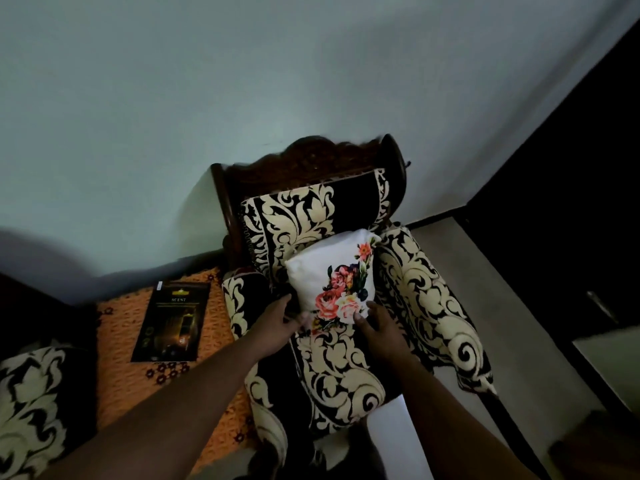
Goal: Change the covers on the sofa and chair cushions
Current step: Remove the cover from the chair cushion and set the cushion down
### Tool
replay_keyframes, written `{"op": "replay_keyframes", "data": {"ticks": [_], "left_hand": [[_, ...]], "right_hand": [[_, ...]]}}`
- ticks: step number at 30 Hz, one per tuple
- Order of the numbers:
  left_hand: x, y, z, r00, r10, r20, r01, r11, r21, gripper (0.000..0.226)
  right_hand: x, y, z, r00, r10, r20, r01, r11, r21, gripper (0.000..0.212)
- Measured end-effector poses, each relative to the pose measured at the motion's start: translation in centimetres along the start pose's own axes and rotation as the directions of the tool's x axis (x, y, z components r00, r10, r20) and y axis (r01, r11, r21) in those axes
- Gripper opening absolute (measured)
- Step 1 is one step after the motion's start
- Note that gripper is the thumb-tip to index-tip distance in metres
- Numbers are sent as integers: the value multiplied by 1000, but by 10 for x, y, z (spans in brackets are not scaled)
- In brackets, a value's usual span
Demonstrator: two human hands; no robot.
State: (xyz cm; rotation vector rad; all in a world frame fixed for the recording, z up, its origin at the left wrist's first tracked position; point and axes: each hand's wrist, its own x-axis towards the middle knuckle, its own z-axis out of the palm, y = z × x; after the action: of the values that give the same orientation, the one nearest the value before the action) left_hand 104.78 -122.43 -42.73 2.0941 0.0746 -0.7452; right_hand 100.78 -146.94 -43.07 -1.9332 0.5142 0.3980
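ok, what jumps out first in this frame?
The white flowered cushion, propped on the seat of the black-and-cream armchair, with the left hand and right hand at its lower corners. Then the dark booklet on the orange cloth, left of the chair.

the chair (346, 358) was covered in thick woven cloth, black with cream scrolls, slightly napped and matt; its frame (311, 157) was dark carved wood with a dull polish. the cushion (322, 268) against the chair's back wore a smooth white cloth cover, faintly sheened, printed with pink and red roses. beside the chair's left arm lay an orange mat (117, 327), coarse and knotted like crochet, with small dark flowers along its edge. on the mat sat a black booklet (171, 323), glossy paper or card. the wall (242, 81) was painted plaster, smooth and matt. the floor (519, 323) looked like pale, dull tile.
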Motion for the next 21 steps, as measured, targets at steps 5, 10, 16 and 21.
{"op": "replay_keyframes", "data": {"ticks": [5, 10, 16, 21], "left_hand": [[90, 20, 11, 993, -17, -119, 33, 991, 131, 68], [195, 23, 34, 973, -129, -191, 178, 948, 265, 81], [282, 14, 58, 951, -58, -303, 237, 768, 596, 90], [302, -12, 62, 899, -321, -296, 434, 735, 522, 98]], "right_hand": [[126, 5, -19, 993, -29, 112, 42, 993, -113, 52], [257, 18, -34, 969, -106, 224, 161, 956, -244, 59], [365, 22, -46, 903, -355, 240, 425, 668, -611, 68], [401, 53, -47, 910, -275, 309, 411, 510, -756, 97]]}}
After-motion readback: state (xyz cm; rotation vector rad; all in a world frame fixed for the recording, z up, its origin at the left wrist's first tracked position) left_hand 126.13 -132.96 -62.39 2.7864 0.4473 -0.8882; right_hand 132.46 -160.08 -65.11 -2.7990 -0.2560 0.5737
